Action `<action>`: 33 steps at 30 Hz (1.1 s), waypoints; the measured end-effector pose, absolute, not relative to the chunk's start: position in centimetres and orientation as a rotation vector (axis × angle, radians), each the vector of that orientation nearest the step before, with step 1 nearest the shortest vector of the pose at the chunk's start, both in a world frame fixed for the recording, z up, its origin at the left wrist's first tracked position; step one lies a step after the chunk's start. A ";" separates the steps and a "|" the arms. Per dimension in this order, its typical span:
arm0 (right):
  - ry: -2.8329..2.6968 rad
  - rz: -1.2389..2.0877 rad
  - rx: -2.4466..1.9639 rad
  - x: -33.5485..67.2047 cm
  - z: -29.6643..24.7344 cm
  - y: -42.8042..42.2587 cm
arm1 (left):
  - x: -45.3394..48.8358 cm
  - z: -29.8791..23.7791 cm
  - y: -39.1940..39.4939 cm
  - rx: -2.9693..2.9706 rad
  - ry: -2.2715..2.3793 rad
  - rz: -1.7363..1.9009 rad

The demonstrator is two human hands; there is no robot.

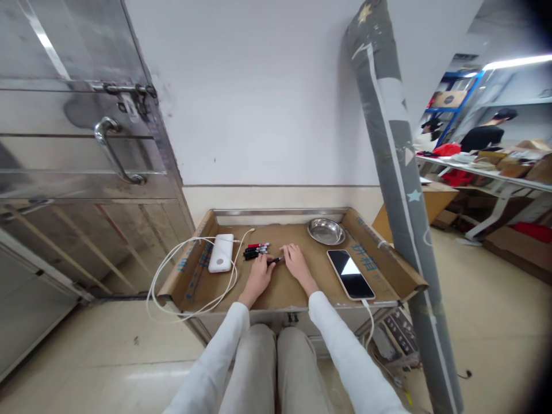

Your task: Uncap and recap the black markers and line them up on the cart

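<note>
Both my hands rest on a cardboard-lined cart top (297,287). My left hand (260,275) and my right hand (294,260) are closed on the two ends of a black marker pen (276,260) held between them. Just beyond my left hand lies a small pile of marker pens (255,250), black ones with one red. A white power bank (221,253) with a looping white cable (172,270) lies to the left. A smartphone (350,273) lies to the right, and a round metal dish (326,231) sits at the back right.
A steel door with a handle (112,150) stands on the left. A tall rolled grey mat (401,190) leans by the cart's right side. People work at tables with boxes (487,161) far right. A power strip (399,333) lies on the floor.
</note>
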State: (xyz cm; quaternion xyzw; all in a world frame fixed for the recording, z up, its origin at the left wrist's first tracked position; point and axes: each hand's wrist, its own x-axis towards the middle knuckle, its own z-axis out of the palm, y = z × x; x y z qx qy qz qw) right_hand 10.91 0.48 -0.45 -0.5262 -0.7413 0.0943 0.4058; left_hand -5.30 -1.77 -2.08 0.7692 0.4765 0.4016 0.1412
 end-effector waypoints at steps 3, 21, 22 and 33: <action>-1.611 0.546 -1.245 11.5 -0.6 1.2 | -4.4 -1.4 -0.8 2.030 1.225 1.258; -0.976 1.482 -0.804 13.4 0.1 0.7 | -1.4 0.7 -0.1 1.480 1.063 1.694; -0.985 1.451 -0.819 13.4 0.1 0.8 | -1.5 0.7 -0.1 1.469 1.078 1.704; -1.043 1.047 -0.927 14.1 -1.4 1.4 | -1.9 0.6 -0.4 1.519 1.274 1.732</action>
